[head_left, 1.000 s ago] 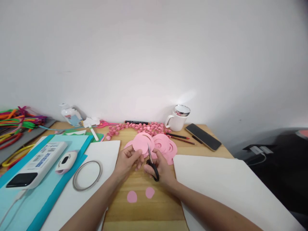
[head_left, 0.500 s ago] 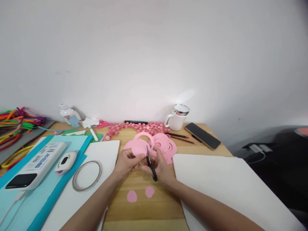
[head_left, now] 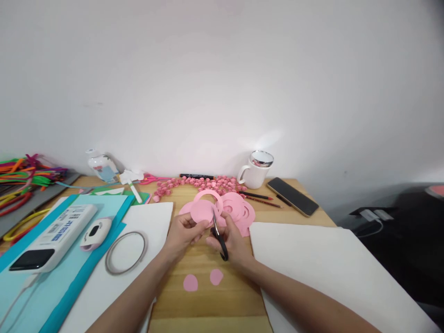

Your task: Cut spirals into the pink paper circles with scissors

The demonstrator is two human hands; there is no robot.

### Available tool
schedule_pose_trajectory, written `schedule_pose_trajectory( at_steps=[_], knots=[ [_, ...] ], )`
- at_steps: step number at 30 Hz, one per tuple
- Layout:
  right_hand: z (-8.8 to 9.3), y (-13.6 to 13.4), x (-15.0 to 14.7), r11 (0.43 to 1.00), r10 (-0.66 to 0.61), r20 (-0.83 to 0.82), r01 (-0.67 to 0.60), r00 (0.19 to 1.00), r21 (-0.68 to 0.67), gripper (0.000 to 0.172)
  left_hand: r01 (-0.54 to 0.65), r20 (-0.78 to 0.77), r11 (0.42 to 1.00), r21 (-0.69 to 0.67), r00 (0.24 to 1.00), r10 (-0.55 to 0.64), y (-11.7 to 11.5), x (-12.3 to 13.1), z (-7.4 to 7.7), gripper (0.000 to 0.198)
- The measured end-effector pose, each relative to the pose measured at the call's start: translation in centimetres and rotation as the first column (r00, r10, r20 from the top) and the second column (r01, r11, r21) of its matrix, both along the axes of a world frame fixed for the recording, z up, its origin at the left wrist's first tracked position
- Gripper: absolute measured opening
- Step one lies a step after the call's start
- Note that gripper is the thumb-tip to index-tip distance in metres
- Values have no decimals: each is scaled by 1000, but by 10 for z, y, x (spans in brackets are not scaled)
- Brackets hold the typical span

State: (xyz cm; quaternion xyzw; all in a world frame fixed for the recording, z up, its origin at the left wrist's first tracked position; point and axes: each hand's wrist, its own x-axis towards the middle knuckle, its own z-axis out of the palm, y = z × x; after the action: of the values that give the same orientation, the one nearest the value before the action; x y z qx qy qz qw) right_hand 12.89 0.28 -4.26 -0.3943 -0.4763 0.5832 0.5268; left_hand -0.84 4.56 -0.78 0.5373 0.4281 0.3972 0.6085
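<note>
Between thumb and fingers, my left hand (head_left: 183, 235) pinches a round pink paper disc (head_left: 201, 211). My right hand (head_left: 233, 243) is closed around black-handled scissors (head_left: 219, 240), whose blades point up and away from me at the disc's right edge. Whether the blades are parted there is hard to make out. Beyond the disc, a pink paper ring (head_left: 219, 200) and a pile of overlapping pink paper pieces (head_left: 247, 223) lie on the wooden table. Two small pink paper pieces, one on the left (head_left: 190, 283) and one on the right (head_left: 216, 277), lie nearer to me.
Small pink rolled balls (head_left: 215, 185) line the back, beside a white mug (head_left: 255, 172) and a phone (head_left: 292, 196). White sheets (head_left: 329, 263) cover the right. Leftward are a tape roll (head_left: 108, 259), a white power bank (head_left: 57, 236), a bottle (head_left: 102, 167) and coloured pipe cleaners (head_left: 27, 173).
The scissors have shifted slightly at the disc's right edge, and the ring beyond shows a little more. Both hands stay nearly in place. The whole view has moved very slightly.
</note>
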Motion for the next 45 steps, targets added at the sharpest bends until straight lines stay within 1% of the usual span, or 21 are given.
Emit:
schedule_pose_trajectory(
  at_steps=[5,11,16,19,25,31,34,38,41,45],
  knots=[
    [2,0,0,1000,-6,34,7,999,-23,65,-33,22,999,-7,999,33,-1,1,3,26],
    [0,0,0,1000,-12,47,13,999,-24,62,-28,39,1000,-10,999,28,-2,2,6,28],
    [4,-1,0,999,-13,47,15,999,-31,59,13,125,998,-55,992,-6,-2,3,8,26],
    [6,-1,-1,1000,-1,49,3,999,-27,56,6,148,999,-50,989,1,-1,4,7,24],
    [4,-1,-2,999,13,40,-11,999,-38,60,-33,115,998,-49,993,38,0,3,3,26],
    [-1,1,-1,999,-34,-6,34,999,26,64,0,48,999,-33,999,1,-1,2,3,27],
    [-2,2,-1,998,-47,-20,48,999,35,64,9,55,1000,-26,998,-7,-1,2,2,27],
    [0,1,-2,999,-27,-46,29,999,45,65,17,80,999,-43,997,-14,-1,3,2,27],
    [3,0,-2,1000,-5,-72,7,997,30,65,2,80,999,-37,997,1,-1,3,3,26],
    [4,0,-1,1000,-8,-82,9,997,9,65,-14,84,999,-32,996,16,-2,4,7,25]
  ],
)
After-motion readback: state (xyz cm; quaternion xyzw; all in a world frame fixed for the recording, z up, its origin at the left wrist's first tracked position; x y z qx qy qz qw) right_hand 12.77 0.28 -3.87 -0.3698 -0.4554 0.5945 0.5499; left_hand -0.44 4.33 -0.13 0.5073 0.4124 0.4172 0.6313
